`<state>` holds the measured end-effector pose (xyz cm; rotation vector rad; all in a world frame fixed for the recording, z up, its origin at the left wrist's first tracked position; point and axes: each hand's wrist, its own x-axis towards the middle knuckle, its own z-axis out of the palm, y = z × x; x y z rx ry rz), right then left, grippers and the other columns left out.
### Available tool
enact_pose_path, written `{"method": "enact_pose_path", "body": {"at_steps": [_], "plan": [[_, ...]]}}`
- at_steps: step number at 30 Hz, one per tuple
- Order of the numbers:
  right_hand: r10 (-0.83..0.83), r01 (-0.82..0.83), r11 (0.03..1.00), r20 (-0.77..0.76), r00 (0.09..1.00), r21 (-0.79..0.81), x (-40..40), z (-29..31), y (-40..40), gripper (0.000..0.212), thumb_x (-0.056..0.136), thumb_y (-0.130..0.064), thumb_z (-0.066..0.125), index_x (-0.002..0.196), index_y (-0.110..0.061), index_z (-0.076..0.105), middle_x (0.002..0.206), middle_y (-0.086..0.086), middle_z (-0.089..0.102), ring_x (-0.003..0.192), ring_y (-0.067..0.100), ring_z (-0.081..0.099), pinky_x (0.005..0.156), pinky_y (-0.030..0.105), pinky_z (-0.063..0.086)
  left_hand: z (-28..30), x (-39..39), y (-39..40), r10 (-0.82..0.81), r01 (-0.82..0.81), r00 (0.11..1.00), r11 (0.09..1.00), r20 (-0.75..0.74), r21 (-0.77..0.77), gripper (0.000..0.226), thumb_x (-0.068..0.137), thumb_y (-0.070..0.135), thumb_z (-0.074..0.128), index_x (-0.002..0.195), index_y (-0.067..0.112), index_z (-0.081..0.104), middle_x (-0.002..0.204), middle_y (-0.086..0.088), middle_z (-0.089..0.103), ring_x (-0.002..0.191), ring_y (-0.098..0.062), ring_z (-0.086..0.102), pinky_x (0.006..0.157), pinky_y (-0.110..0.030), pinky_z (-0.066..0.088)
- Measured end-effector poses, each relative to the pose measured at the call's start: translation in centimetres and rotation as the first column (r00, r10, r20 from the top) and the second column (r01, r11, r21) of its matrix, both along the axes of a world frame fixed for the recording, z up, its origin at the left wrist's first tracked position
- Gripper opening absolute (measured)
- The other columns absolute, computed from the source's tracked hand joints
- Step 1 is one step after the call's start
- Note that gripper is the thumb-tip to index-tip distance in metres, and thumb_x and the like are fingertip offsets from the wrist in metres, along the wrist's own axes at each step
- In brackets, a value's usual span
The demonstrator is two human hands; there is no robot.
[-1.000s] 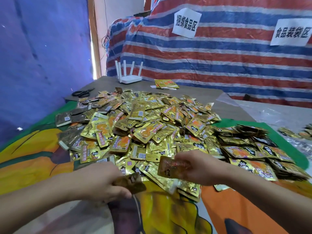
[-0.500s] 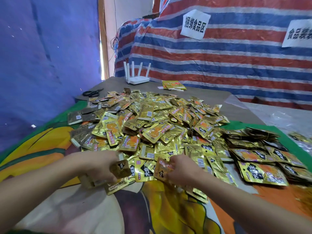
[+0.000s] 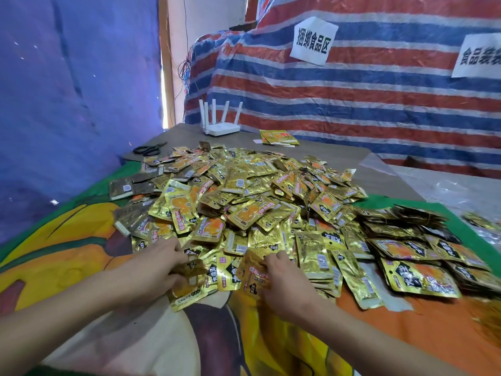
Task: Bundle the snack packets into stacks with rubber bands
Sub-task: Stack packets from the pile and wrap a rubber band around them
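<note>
A big heap of gold foil snack packets (image 3: 244,202) covers the middle of the table. My left hand (image 3: 160,264) is at the heap's near edge and grips a few packets (image 3: 192,270) between thumb and fingers. My right hand (image 3: 282,278) is beside it, pinching a packet (image 3: 250,272) with orange print. Flat stacks of packets (image 3: 423,272) lie in rows to the right of the heap. No rubber band is visible.
A colourful printed cloth (image 3: 67,256) covers the near table. Black scissors (image 3: 149,150), a white router (image 3: 221,126) and a small packet bundle (image 3: 279,137) sit at the far end. Striped tarpaulin (image 3: 352,104) with paper signs hangs behind; a blue sheet (image 3: 67,90) on the left.
Both hands have moved forward from the near cloth to the edge of the heap, still holding packets. The view has shifted left and closer to the pile.
</note>
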<state>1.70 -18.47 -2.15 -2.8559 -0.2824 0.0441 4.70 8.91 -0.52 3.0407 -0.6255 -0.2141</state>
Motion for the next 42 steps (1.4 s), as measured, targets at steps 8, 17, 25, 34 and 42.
{"method": "enact_pose_path", "body": {"at_steps": [8, 17, 25, 34, 42], "plan": [[0.257, -0.247, 0.954, 0.04, 0.966, -0.172, -3.2, 0.6, 0.2, 0.022, 0.095, -0.019, 0.05, 0.116, -0.017, 0.045, 0.111, 0.005, 0.058, 0.1, 0.031, 0.057, 0.069, 0.036, 0.031, -0.6, -1.7, 1.3, -0.106, 0.108, 0.993, 0.993, 0.048, -0.041, 0.014, 0.097, 0.026, 0.051, 0.107, 0.032, 0.043, 0.105, 0.015, 0.046, 0.089, -0.005, 0.044, 0.068, -0.019, 0.028], [-0.219, 0.396, 0.647, -0.339, 0.915, 0.652, 0.2, 4.8, -5.6, 0.015, 0.092, -0.025, 0.07, 0.103, -0.017, 0.063, 0.086, 0.007, 0.071, 0.071, 0.021, 0.069, 0.062, 0.034, 0.056, 1.7, -0.3, -0.2, 0.21, -0.256, 0.965, 0.879, -0.155, -0.401, 0.088, 0.086, 0.038, 0.072, 0.149, 0.047, 0.011, 0.14, 0.002, 0.048, 0.112, -0.017, 0.059, 0.086, -0.025, 0.05], [-0.448, 0.687, 0.569, -0.53, 0.72, 0.452, 6.3, 5.6, -10.0, 0.036, 0.093, -0.016, 0.068, 0.118, 0.006, 0.052, 0.091, 0.02, 0.068, 0.073, 0.03, 0.068, 0.064, 0.041, 0.058, 3.1, 1.5, -2.7, 0.224, -0.467, 0.806, 0.81, -0.548, -0.356, 0.08, 0.088, 0.031, 0.072, 0.151, 0.018, 0.026, 0.118, 0.001, 0.055, 0.089, -0.009, 0.059, 0.064, -0.017, 0.051], [-0.522, 0.526, 0.848, -0.064, 0.85, 0.066, 5.9, 2.6, -6.8, 0.014, 0.088, -0.015, 0.066, 0.078, -0.009, 0.058, 0.074, 0.006, 0.062, 0.065, 0.021, 0.062, 0.053, 0.028, 0.045, 0.1, -0.4, -5.0, 0.237, -0.258, 0.946, 0.964, -0.222, -0.069, 0.061, 0.092, 0.036, 0.064, 0.141, 0.016, 0.034, 0.152, -0.006, 0.029, 0.136, -0.025, 0.038, 0.108, -0.036, 0.038], [-0.43, 0.44, 0.893, 0.114, 0.896, -0.092, 4.9, 2.3, -6.5, 0.012, 0.093, -0.017, 0.061, 0.088, -0.014, 0.05, 0.074, -0.001, 0.047, 0.075, 0.025, 0.053, 0.061, 0.031, 0.04, 0.2, -0.6, -6.6, 0.27, -0.282, 0.947, 0.958, -0.172, -0.05, 0.038, 0.091, 0.032, 0.065, 0.119, 0.018, 0.046, 0.127, -0.003, 0.049, 0.112, -0.022, 0.051, 0.083, -0.031, 0.043]]}}
